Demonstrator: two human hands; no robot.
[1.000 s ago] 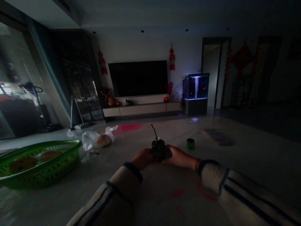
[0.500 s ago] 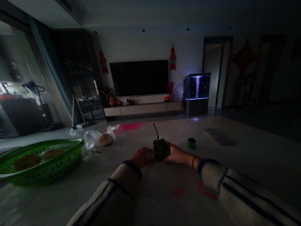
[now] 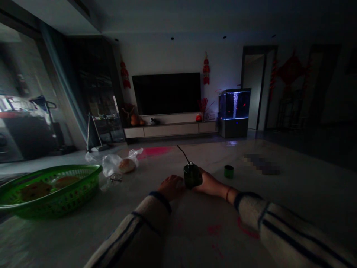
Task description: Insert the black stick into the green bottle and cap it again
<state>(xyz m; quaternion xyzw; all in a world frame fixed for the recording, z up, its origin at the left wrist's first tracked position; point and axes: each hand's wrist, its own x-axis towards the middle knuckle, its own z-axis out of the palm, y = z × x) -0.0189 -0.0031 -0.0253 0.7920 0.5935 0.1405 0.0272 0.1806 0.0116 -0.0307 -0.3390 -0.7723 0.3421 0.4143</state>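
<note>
A dark green glass bottle (image 3: 190,177) with a pale neck, resembling a reed diffuser, is in the middle of the table. One thin dark stick (image 3: 183,152) stands in its neck and leans to the left. My right hand (image 3: 208,183) is wrapped round the bottle's right side; the fingertips behind the glass are hidden. Just left of the bottle, my left hand (image 3: 171,187) rests low over the table with its fingers stretched toward the base. Whether it touches the glass I cannot tell. A short green cap (image 3: 229,171) sits right of the bottle.
On the left is a green plastic basket (image 3: 83,197) with round, bread-like items. Beside it lie a clear plastic bag (image 3: 110,163), a bun (image 3: 126,165) and glasses (image 3: 116,178). Pink marks (image 3: 214,229) stain the table (image 3: 200,249). A blurred-out item (image 3: 262,163) lies at the right.
The stick leans further left than before. My right hand still holds the bottle, and my left hand has stayed beside it. The whole view has shifted slightly.
</note>
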